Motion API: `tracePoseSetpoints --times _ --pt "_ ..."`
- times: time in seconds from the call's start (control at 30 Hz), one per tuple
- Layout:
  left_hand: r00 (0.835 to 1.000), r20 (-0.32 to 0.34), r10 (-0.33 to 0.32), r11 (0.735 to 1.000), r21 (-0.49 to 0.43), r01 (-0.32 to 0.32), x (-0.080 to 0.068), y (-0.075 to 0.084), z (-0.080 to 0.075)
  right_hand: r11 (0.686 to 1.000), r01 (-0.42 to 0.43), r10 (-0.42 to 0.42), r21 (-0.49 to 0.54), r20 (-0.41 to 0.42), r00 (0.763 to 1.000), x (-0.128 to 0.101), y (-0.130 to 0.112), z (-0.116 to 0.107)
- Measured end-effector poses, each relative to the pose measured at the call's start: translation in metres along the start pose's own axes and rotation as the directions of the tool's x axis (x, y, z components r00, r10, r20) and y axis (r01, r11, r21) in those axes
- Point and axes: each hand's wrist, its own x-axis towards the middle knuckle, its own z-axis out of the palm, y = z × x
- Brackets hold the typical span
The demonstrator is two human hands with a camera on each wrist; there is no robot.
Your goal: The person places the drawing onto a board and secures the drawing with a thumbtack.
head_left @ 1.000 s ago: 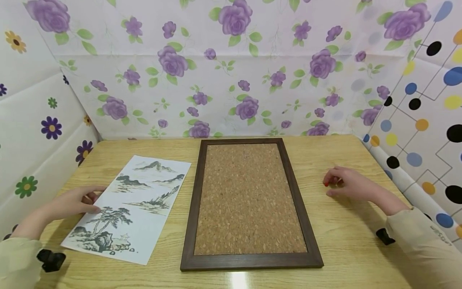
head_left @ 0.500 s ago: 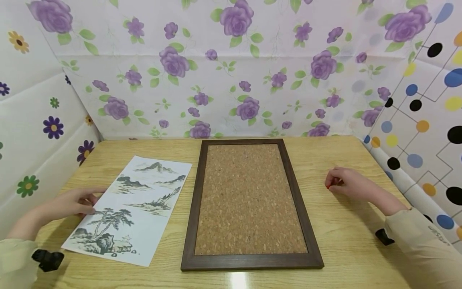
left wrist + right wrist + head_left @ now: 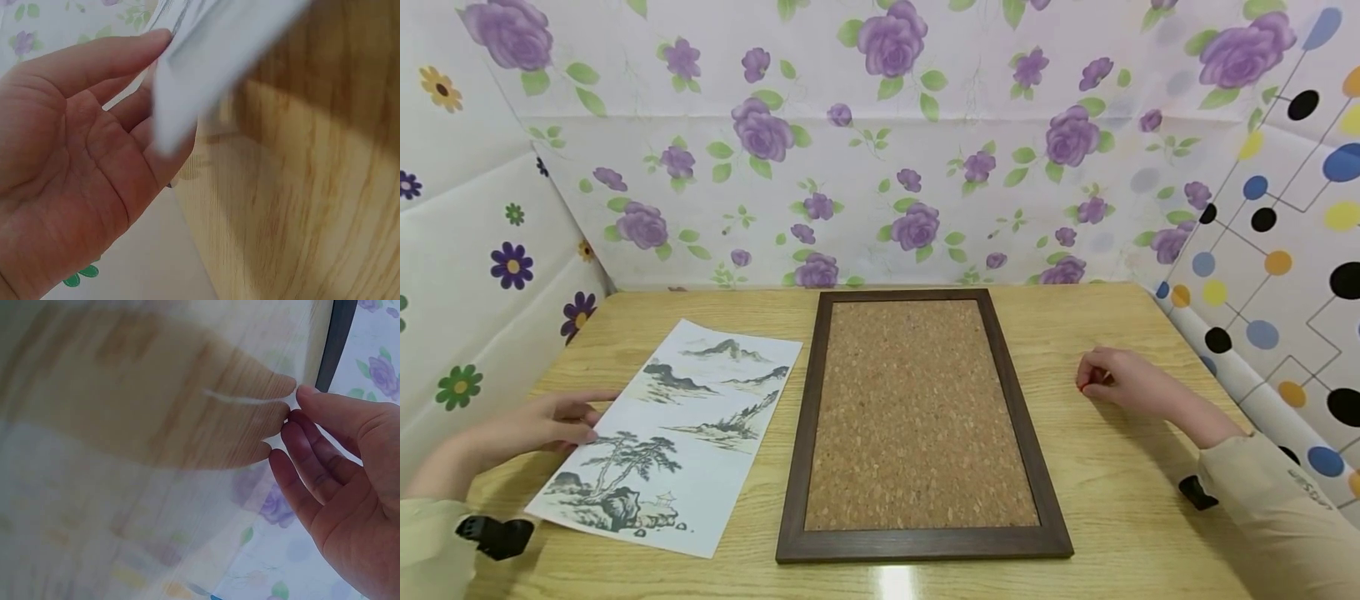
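Head view, entries in descending order of size. Floral backdrop (image 3: 865,75): upright, beyond both hands. Wooden table (image 3: 1120,517): beneath both hands. Framed cork board (image 3: 917,417): flat on the table between the hands, apart from each, cork face up.

Printed landscape sheet (image 3: 670,437): to the right of the left hand, between that hand and the board; far right corner just beside the dark frame, without overlap. Change over the last second: same corner slightly nearer the frame.

Left hand (image 3: 535,427): gripping the sheet at the left edge, with thumb on top and fingers behind. For confirmation, refer to the left wrist view: held edge clear of the table, blurred.

Right hand (image 3: 1116,383): low at the table surface, to the right of the board, with thumb and fingertips drawn together in a pinch. Change over the last second: narrower gap between thumb and forefinger, less red visible.

Black wrist mount (image 3: 497,537): below the left hand, at the sleeve.

Small red item (image 3: 1082,388): at the right hand's fingertips, mostly covered; exact form not discernible. Not visible in the right wrist view.

Judged meaning: sheet and red item each apparently secured, one per hand; neither yet on the board.
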Motion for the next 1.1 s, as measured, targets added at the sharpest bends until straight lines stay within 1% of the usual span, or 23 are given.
tracePoseSetpoints --times 0.1,0.27,0.4,0.5,0.7,0.83,0.93,1.1 --pt "1.0 0.019 -0.005 0.999 -0.045 0.006 -0.003 0.0 -0.002 1.0 0.004 -0.004 0.016 -0.003 1.0 0.0 0.0 0.0" --pt "1.0 0.026 0.002 0.995 -0.104 0.001 -0.006 -0.001 -0.004 1.0 -0.005 0.005 0.021 -0.019 1.0 0.0 0.0 0.001" --pt "0.998 0.043 0.042 0.989 -0.142 -0.036 -0.007 -0.002 -0.004 1.0 -0.017 0.017 0.019 -0.019 1.0 0.0 0.0 0.002" --pt "0.997 0.037 0.061 0.986 -0.156 -0.055 -0.007 -0.002 -0.004 1.0 -0.014 0.014 0.016 -0.017 1.0 0.001 0.001 0.003" --pt "0.996 -0.024 0.084 0.983 -0.161 -0.087 -0.008 0.001 -0.004 1.0 -0.01 0.01 0.03 -0.024 1.0 -0.001 0.0 0.002" --pt "0.995 -0.071 0.065 0.988 -0.134 -0.074 -0.008 0.003 -0.005 0.999 -0.025 0.026 0.035 -0.015 1.0 -0.001 0.0 0.001" --pt "0.993 -0.09 0.083 0.989 -0.118 -0.093 -0.007 0.004 -0.007 0.998 -0.037 0.037 0.041 -0.012 0.999 0.0 0.0 0.002" --pt "0.98 -0.104 0.168 0.972 -0.15 -0.182 -0.004 0.01 -0.01 0.998 -0.043 0.043 0.052 -0.013 0.999 0.001 0.0 0.002"
